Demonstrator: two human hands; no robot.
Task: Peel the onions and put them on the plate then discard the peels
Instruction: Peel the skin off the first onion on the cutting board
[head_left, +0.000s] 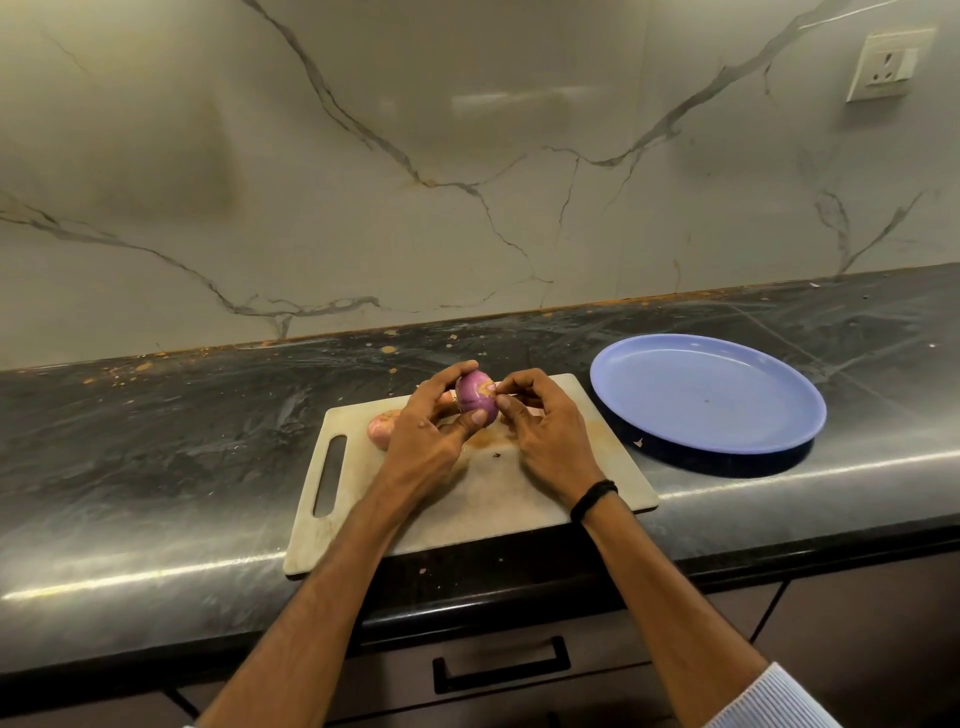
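Onion (475, 397), purple and partly bare, is clamped in my left grip (434, 421), thumb beneath and fingers curled over the top, over the cutting board (467, 509). My right grip (540, 426) pinches at its brown end. A second onion (382, 428) lies on the board, partly hidden behind my left grip. A blue plate (706, 395) rests to the right on the dark surface (156, 441).

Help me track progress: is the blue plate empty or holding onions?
Empty: the blue plate shows only bare surface. The left hand grips the purple onion over the cutting board.

Purple onion (475, 397), blue plate (706, 392), veined grey marble wall (467, 156).
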